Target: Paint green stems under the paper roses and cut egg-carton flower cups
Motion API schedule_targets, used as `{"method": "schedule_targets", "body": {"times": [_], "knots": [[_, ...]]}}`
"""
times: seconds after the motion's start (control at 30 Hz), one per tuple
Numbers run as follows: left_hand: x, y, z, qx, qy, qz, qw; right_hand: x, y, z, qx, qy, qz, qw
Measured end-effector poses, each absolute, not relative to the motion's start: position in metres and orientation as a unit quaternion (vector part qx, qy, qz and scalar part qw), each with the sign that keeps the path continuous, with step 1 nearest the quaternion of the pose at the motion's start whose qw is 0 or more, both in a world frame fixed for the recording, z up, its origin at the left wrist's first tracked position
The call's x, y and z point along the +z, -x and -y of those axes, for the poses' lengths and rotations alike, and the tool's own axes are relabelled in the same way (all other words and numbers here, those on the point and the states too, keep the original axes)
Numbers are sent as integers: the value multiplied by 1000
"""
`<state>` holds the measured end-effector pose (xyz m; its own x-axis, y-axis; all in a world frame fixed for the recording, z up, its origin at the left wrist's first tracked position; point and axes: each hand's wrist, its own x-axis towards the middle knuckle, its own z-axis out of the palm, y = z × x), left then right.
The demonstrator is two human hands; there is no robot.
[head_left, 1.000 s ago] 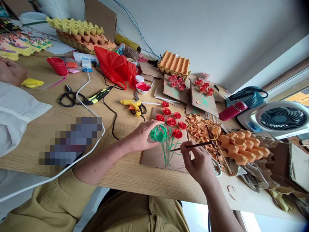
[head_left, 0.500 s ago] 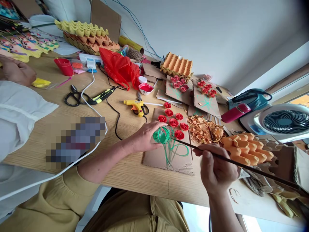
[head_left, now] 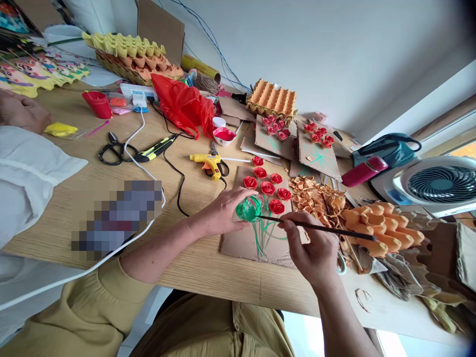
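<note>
Tilted above a piece of cardboard point(head_left: 238, 245) is a clear cup of green paint point(head_left: 248, 209), and my left hand point(head_left: 226, 210) is closed around its side. My right hand point(head_left: 316, 248) pinches a thin dark paintbrush point(head_left: 330, 229). The brush's tip reaches into the mouth of the cup, at the green paint. Several red paper roses point(head_left: 267, 188) sit on the upper part of the cardboard. Green painted stem lines point(head_left: 260, 243) run below them, partly behind the cup and my right hand.
A yellow glue gun point(head_left: 210, 163) and a bowl of red paint point(head_left: 224, 135) lie behind the cardboard. Orange egg-carton pieces point(head_left: 379, 228) and scraps point(head_left: 316, 198) are at the right. A white cable point(head_left: 107, 253) crosses the left side, near another person's white sleeve point(head_left: 33, 173).
My right hand has moved left toward the cup, and the brush tip has gone from the cup's right edge into its mouth. My left hand and the cup stay almost in place.
</note>
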<state>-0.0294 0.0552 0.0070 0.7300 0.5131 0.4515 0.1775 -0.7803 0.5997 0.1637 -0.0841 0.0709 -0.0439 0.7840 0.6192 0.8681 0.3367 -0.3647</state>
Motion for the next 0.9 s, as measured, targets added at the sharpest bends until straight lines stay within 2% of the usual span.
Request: {"method": "schedule_targets", "body": {"times": [0.13, 0.33, 0.73, 0.9], "knots": [[6, 31, -61, 338, -877, -233, 248, 75, -172, 87, -102, 598, 671, 427], [6, 35, -70, 382, -849, -285, 227, 64, -181, 75, -42, 604, 732, 312], [9, 38, -73, 413, -832, -289, 230, 65, -167, 42, -9, 588, 781, 212], [13, 42, -78, 447, -803, -338, 202, 64, -159, 22, 4, 587, 785, 197]]}}
